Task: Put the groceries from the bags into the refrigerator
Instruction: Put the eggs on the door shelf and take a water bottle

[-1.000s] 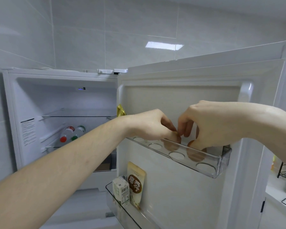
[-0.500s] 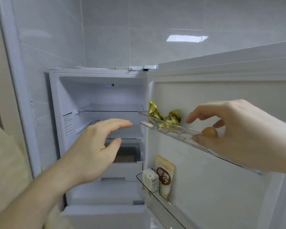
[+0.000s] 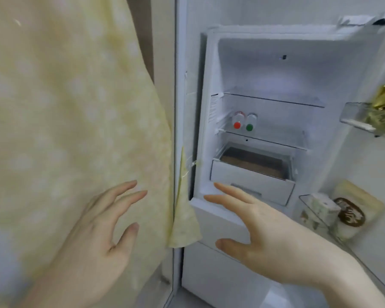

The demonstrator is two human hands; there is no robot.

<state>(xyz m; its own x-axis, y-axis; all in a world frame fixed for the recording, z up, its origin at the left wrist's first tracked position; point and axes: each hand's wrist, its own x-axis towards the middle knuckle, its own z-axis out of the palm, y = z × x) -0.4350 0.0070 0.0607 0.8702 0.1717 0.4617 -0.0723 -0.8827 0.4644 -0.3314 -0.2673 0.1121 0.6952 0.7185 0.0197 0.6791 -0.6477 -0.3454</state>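
Left hand and right hand empty, fingers spread, refrigerator open

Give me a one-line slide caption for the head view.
Both empty hands, left and right, open before the open white refrigerator, two small red- and green-capped bottles shelved inside.

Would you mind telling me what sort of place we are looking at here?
Most likely a home kitchen: an open refrigerator with two small bottles lying on a glass shelf, snack packets in its door bins, and a pale yellow curtain hanging beside it.
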